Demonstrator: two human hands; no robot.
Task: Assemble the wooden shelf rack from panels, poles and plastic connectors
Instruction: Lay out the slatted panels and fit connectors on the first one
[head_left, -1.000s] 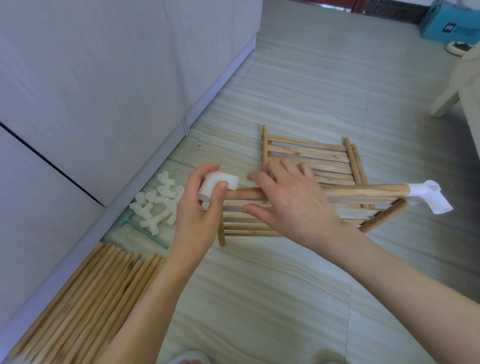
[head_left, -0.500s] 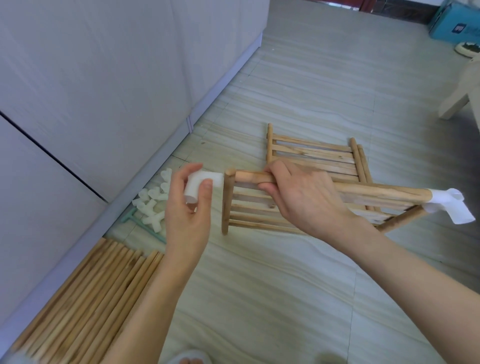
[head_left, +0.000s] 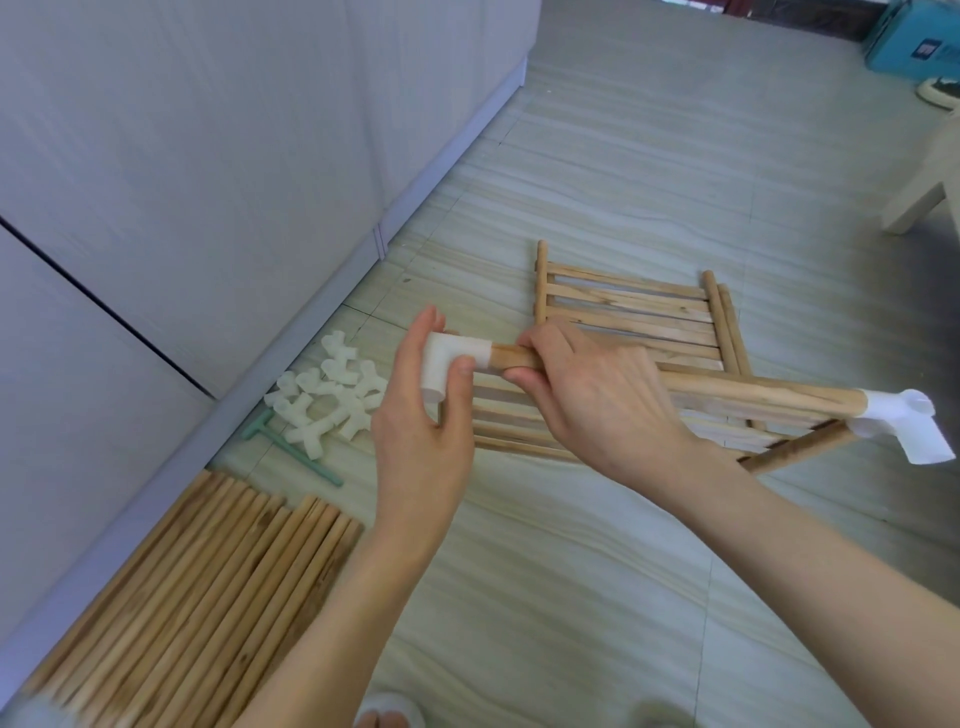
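- The left hand (head_left: 421, 431) pinches a white elbow connector (head_left: 448, 364) between thumb and fingers, its sleeve touching the near end of a wooden pole (head_left: 727, 397); how far the pole sits inside cannot be told.
- The right hand (head_left: 597, 410) curls round that pole just beside the connector, fingers wrapped over the top.
- The pole runs rightward, held above the floor (head_left: 649, 156), and ends in a second white connector (head_left: 904, 423) with several open sockets.
- A shorter pole (head_left: 795, 452) slants down and leftward from that far connector.
- The gripped pole looks to be the edge rail of a slatted panel (head_left: 519, 426), tilted up under the hands.
- Behind it a second slatted panel (head_left: 628, 306) lies flat on the floor, partly overlapped by the first.
- Left of the hands, near the wall base, sits a loose heap of white plastic connectors (head_left: 332, 400).
- A green T-shaped tool (head_left: 291, 447) lies touching that heap.
- Nearer the camera, a bundle of spare poles (head_left: 197, 608) lies side by side along the grey wall (head_left: 208, 156).
- At the far right, a pale furniture leg (head_left: 919, 202) and a blue box (head_left: 919, 41) stand well apart from the work.
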